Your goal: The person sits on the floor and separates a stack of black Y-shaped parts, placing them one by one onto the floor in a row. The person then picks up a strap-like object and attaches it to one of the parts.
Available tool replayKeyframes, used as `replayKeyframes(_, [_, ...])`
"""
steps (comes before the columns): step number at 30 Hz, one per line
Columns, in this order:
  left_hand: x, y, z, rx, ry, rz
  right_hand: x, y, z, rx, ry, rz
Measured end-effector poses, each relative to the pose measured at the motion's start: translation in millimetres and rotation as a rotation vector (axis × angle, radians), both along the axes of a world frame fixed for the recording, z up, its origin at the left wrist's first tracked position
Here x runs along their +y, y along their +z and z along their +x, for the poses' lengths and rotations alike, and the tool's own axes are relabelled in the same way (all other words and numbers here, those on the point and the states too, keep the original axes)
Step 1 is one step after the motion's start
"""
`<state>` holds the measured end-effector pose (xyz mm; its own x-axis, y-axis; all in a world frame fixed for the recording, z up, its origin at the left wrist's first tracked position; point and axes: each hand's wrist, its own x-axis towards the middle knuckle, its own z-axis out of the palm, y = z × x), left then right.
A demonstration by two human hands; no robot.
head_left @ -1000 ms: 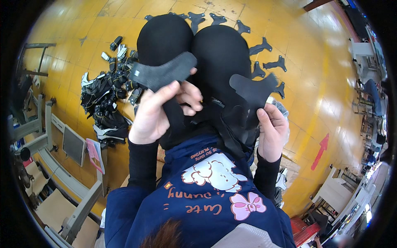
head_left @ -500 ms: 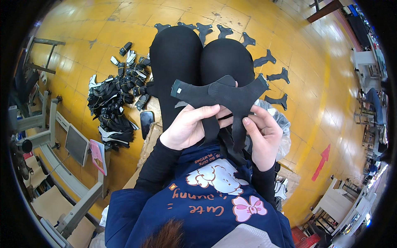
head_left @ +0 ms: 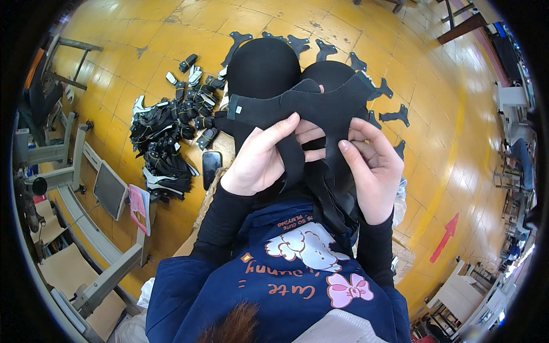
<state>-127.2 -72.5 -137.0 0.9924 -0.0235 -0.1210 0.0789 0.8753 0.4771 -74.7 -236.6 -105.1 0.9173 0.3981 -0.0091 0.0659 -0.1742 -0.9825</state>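
Observation:
A black, Y-shaped fabric strap piece (head_left: 327, 110) with a small white tag at its left end is stretched between my hands above my lap. My left hand (head_left: 256, 161) pinches it from the left, thumb on top and fingers behind the cloth. On the other side, my right hand (head_left: 377, 167) grips its lower right strip between thumb and fingers. Some of my fingertips show through the gap between its two hanging strips. More black strips (head_left: 338, 194) lie in my lap below the piece.
Similar dark Y-shaped pieces (head_left: 394, 116) are spread in an arc on the yellow floor beyond my knees. Bundled black and white straps (head_left: 163, 146) are heaped to the left, near a dark phone (head_left: 211, 169). A grey metal frame (head_left: 114, 274) stands at far left.
Both hands have shifted slightly away from my body, taking the strap piece with them. My left thumb sits higher on the piece. The whole view has shifted a little.

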Motion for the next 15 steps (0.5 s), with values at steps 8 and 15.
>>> replayKeyframes(8, [9, 7, 3, -0.013, 0.019, -0.117, 16, 4, 5, -0.050, 0.054, 0.008])
replayKeyframes(15, [16, 7, 1, 0.076, -0.065, -0.249, 16, 3, 7, 0.172, 0.049, 0.110])
